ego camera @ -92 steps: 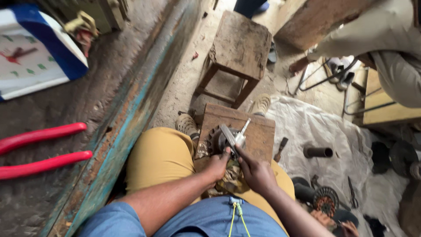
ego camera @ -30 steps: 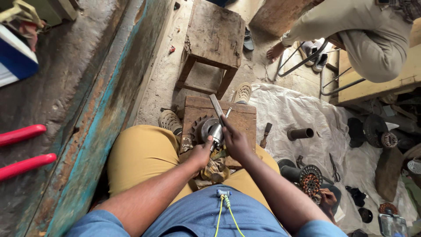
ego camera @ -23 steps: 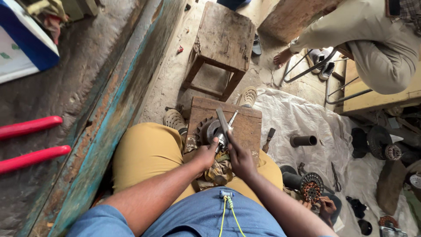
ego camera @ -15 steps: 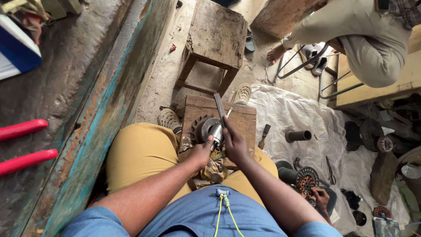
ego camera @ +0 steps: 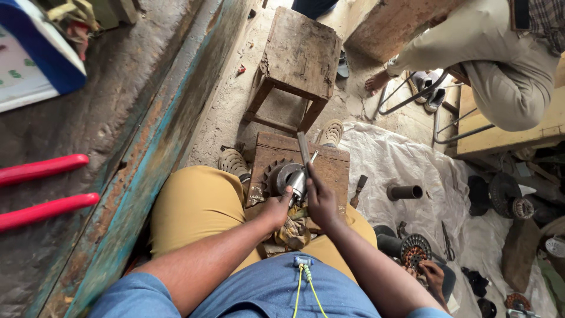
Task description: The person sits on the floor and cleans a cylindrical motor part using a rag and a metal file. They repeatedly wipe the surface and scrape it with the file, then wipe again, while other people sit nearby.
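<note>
Left hand fingers closed on a metal cylinder; right hand grips a flat tool pointing to 12 o'clock. The cylinder looks heavy, rigid, possibly greasy: grip its body.

Small wooden block surface: rough, unfinished, stained timber. Grey cylindrical metal part on it: smooth, dull sheen. Dark toothed metal disc beside it: matt, grimy. Tall wooden stool: weathered, coarse grain. White sheet on floor: crinkled, woven plastic look, soiled. Red tool handles: glossy plastic coating. Teal-painted plank edge: flaking, worn paint. Mustard trousers: matt cloth.
</note>
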